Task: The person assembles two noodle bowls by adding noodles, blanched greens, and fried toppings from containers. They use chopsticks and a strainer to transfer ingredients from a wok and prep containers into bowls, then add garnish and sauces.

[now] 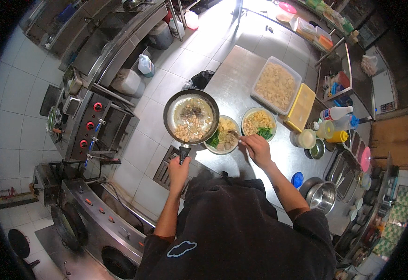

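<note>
My left hand is closed round the black handle of a frying pan. Diced, light-brown meat pieces and dark bits in oil lie in the pan. It is held beside the steel table, its right side close to a bowl of noodles, leafy greens and round pale balls. Over that bowl, my right hand pinches a thin utensil, seemingly a spoon, whose tip is at the food. Just right of it stands a second bowl with noodles, greens and diced meat.
On the steel table are a large plastic tub of pale food, a yellow lidded box, several jars, a blue lid and a steel pot. A stove stands left, jugs on the tiled floor beyond.
</note>
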Available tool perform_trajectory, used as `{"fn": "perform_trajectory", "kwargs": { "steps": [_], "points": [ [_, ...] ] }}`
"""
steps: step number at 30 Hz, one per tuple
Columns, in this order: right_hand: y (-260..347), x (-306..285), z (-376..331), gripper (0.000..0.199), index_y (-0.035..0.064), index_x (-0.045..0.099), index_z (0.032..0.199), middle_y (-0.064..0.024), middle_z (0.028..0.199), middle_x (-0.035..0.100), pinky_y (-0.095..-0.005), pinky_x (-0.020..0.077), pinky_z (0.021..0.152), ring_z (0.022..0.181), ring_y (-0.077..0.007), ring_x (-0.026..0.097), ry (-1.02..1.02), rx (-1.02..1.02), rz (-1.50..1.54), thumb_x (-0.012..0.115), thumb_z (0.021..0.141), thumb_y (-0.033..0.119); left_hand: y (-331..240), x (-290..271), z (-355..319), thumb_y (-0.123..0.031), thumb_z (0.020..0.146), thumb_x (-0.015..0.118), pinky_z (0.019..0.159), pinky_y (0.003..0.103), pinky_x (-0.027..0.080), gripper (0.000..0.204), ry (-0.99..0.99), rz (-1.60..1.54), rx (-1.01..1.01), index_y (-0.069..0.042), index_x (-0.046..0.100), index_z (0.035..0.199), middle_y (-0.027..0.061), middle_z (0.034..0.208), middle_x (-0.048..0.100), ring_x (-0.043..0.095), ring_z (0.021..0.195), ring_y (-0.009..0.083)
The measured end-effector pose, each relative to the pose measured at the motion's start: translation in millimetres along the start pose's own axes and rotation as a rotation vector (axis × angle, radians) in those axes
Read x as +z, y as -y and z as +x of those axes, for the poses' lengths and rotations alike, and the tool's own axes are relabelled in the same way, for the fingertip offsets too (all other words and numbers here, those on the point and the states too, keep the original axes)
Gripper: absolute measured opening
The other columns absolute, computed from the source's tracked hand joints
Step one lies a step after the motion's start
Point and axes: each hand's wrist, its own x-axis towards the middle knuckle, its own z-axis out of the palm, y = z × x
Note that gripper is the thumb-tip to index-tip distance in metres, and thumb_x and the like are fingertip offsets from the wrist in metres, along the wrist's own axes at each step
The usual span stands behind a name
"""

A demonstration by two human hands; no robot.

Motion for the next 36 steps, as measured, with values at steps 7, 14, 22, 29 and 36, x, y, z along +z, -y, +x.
{"fn": "perform_trajectory", "kwargs": {
  "steps": [7,14,22,29,36],
  "points": [
    [2,-11,11,0.026,0.0002,0.069,0.112,-0.0091,0.095,0.074,-0.0295,0.0519,0.073,0.084,-0.015,0.068,-0.431,0.656,0.635,0.055,0.109,0.022,-2,-1,-3,-0.029,0.086,0.07,0.061,0.046,0.045,0.034,-0.025,0.121,0.152,0.003,0.062,0.076,0.0182,0.062,0.06,0.059,0.058,0.033],
    [32,-18,69,0.032,-0.0022,0.068,0.111,-0.0093,0.097,0.072,-0.0263,0.0514,0.082,0.086,-0.0124,0.066,-0.291,0.326,0.626,0.051,0.111,0.025,1,11,3,-0.031,0.085,0.07,0.062,0.047,0.047,0.034,0.084,0.167,0.173,0.002,0.066,0.079,0.0195,0.064,0.062,0.062,0.06,0.0357],
    [44,-15,84,0.029,-0.0013,0.069,0.111,-0.0081,0.091,0.075,-0.028,0.0522,0.082,0.088,-0.0134,0.068,-0.275,0.305,0.579,0.053,0.11,0.023,-37,10,-10,-0.03,0.085,0.068,0.064,0.047,0.048,0.032,0.125,0.17,0.139,0.003,0.071,0.084,0.0203,0.067,0.065,0.065,0.063,0.0372],
    [39,2,74,0.022,0.0029,0.071,0.111,-0.0092,0.091,0.074,-0.0306,0.0533,0.077,0.087,-0.0189,0.072,-0.187,0.249,0.479,0.056,0.107,0.019,-34,13,-7,-0.029,0.085,0.07,0.063,0.043,0.048,0.031,0.115,0.213,0.174,0.001,0.071,0.085,0.0146,0.066,0.066,0.064,0.063,0.0283],
    [50,0,97,0.017,0.0052,0.074,0.103,-0.0087,0.094,0.072,-0.0368,0.0503,0.085,0.092,-0.0238,0.069,-0.093,0.089,0.43,0.063,0.101,0.017,-41,17,-5,-0.031,0.084,0.072,0.063,0.044,0.048,0.032,0.122,0.256,0.273,0.001,0.072,0.087,0.0165,0.067,0.065,0.066,0.065,0.0281]
  ]
}}
